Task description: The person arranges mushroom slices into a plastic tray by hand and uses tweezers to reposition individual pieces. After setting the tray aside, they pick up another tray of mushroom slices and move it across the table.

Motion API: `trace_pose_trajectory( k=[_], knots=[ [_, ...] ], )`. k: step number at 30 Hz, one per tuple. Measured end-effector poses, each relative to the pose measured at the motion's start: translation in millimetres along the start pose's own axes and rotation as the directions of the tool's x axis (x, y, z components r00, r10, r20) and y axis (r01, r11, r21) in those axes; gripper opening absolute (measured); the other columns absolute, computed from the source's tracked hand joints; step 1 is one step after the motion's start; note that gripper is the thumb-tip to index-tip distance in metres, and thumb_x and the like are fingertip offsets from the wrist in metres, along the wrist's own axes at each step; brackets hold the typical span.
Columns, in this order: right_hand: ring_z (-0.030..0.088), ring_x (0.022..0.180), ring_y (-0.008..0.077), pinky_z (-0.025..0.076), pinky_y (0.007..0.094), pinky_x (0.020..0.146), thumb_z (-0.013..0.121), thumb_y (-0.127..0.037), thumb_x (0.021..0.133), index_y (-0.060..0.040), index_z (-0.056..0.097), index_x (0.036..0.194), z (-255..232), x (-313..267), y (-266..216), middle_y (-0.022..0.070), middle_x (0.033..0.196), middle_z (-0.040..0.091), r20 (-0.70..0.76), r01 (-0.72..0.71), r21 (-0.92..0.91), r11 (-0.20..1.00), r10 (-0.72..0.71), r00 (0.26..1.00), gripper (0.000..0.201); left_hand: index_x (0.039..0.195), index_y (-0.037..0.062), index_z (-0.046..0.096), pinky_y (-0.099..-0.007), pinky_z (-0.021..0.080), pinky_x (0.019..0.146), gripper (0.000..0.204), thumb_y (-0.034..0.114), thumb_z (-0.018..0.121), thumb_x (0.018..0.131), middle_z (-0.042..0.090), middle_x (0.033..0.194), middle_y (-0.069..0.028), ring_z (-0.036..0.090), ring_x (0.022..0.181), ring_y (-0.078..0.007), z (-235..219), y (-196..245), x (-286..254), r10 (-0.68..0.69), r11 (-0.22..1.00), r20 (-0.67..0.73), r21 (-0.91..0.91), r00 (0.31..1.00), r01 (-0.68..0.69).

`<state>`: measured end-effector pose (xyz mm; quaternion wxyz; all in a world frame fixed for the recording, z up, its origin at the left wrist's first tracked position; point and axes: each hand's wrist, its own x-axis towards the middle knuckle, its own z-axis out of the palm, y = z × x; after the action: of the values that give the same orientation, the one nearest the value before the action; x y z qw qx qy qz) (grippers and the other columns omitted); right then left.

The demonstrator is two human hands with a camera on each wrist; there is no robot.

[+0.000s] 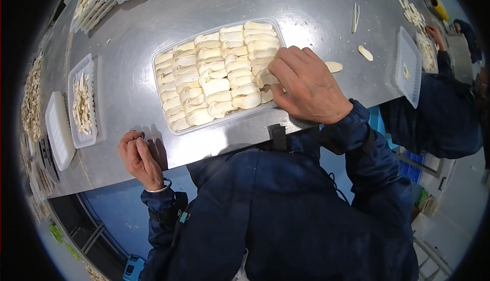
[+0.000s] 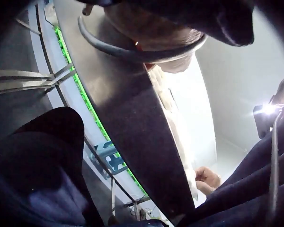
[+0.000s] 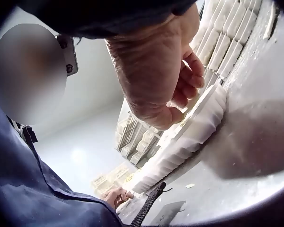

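A shallow clear tray [image 1: 176, 132] on the metal table holds several rows of overlapping pale mushroom slices [image 1: 215, 86]. My right hand [image 1: 309, 84] is over the tray's right end, fingers curled, and pinches a mushroom slice [image 1: 264, 79] between thumb and fingertips. In the right wrist view the thumb of my right hand [image 3: 156, 80] is right at the tray's rim [image 3: 199, 125], and the slice is mostly hidden. My left hand [image 1: 140, 159] rests at the table's front edge, left of the tray, fingers loosely bent and holding nothing.
One loose slice [image 1: 334, 66] pokes out beyond my right hand; another slice [image 1: 365, 53] lies farther right, near tweezers [image 1: 356, 17]. At left stands a tray of mushroom pieces [image 1: 81, 102] beside a white tray [image 1: 60, 130]. Upright at right is a clear tray [image 1: 408, 69], near another person's arm [image 1: 442, 56].
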<state>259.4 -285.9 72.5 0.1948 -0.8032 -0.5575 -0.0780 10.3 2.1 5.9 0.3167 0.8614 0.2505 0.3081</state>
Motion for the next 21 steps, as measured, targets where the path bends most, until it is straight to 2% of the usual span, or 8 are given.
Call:
trace_pose_trajectory(
  k=[9, 12, 15, 17, 19, 21],
  knots=[
    [0.054, 0.083, 0.0265, 0.045, 0.0382, 0.075, 0.067, -0.008, 0.072, -0.0028, 0.052, 0.088, 1, 3, 0, 0.0113, 0.088, 0.049, 0.005, -0.014, -0.001, 1.0, 0.014, 1.0, 0.023, 0.084, -0.0048, 0.058, -0.0298, 0.044, 0.079, 0.024, 0.012, 0.052, 0.1, 0.057, 0.107, -0.0136, 0.054, 0.095, -0.0216, 0, 1, 1, 0.024, 1.0, 0.006, -0.009, 1.0, -0.024],
    [0.055, 0.087, 0.0275, 0.045, 0.0385, 0.077, 0.066, -0.007, 0.072, -0.0019, 0.054, 0.094, -13, 2, 0, 0.013, 0.093, 0.053, 0.026, -0.06, 0.009, 0.998, 0.059, 0.998, 0.025, 0.085, -0.0048, 0.058, -0.0289, 0.044, 0.077, 0.023, 0.011, 0.052, 0.1, 0.056, 0.108, -0.0133, 0.054, 0.092, -0.0195, 1, 2, 1, 0.029, 0.999, -0.003, -0.017, 1.0, -0.029],
    [0.059, 0.088, 0.0289, 0.047, 0.0402, 0.077, 0.067, -0.008, 0.074, -0.0022, 0.058, 0.099, -46, -15, 25, 0.0139, 0.096, 0.058, -0.183, -0.182, -0.034, 0.983, 0.173, 0.968, 0.028, 0.085, -0.0049, 0.058, -0.0269, 0.043, 0.074, 0.022, 0.01, 0.051, 0.101, 0.056, 0.109, -0.0129, 0.052, 0.087, -0.0166, 1, 2, 0, -0.027, 0.998, 0.003, -0.055, 1.0, 0.027],
    [0.061, 0.087, 0.0302, 0.049, 0.0407, 0.075, 0.067, -0.01, 0.077, -0.0032, 0.061, 0.103, -71, -44, 59, 0.0142, 0.095, 0.06, -0.298, -0.404, -0.071, 0.912, 0.367, 0.881, 0.027, 0.086, -0.0054, 0.057, -0.0251, 0.042, 0.071, 0.021, 0.009, 0.05, 0.101, 0.056, 0.11, -0.0121, 0.051, 0.083, -0.014, 2, -1, 0, 0.004, 0.998, -0.007, -0.068, 1.0, -0.004],
    [0.062, 0.083, 0.0311, 0.05, 0.0397, 0.073, 0.066, -0.01, 0.079, -0.0023, 0.061, 0.101, -92, -75, 87, 0.0138, 0.091, 0.06, -0.293, -0.601, -0.092, 0.794, 0.556, 0.778, 0.024, 0.086, -0.0054, 0.057, -0.0244, 0.042, 0.069, 0.021, 0.009, 0.05, 0.101, 0.056, 0.11, -0.0118, 0.051, 0.082, -0.0136, 2, -7, -1, 0.004, 0.997, -0.006, -0.074, 1.0, -0.004],
    [0.062, 0.083, 0.0318, 0.05, 0.0392, 0.073, 0.065, -0.011, 0.08, -0.0017, 0.062, 0.103, -95, -117, 121, 0.0146, 0.093, 0.06, -0.123, -0.654, -0.196, 0.731, 0.643, 0.756, 0.025, 0.086, -0.0052, 0.057, -0.0249, 0.041, 0.069, 0.022, 0.009, 0.049, 0.101, 0.056, 0.111, -0.0112, 0.05, 0.08, -0.0134, 5, 2, -1, -0.009, 0.995, -0.013, -0.096, 1.0, 0.007]
  ],
)
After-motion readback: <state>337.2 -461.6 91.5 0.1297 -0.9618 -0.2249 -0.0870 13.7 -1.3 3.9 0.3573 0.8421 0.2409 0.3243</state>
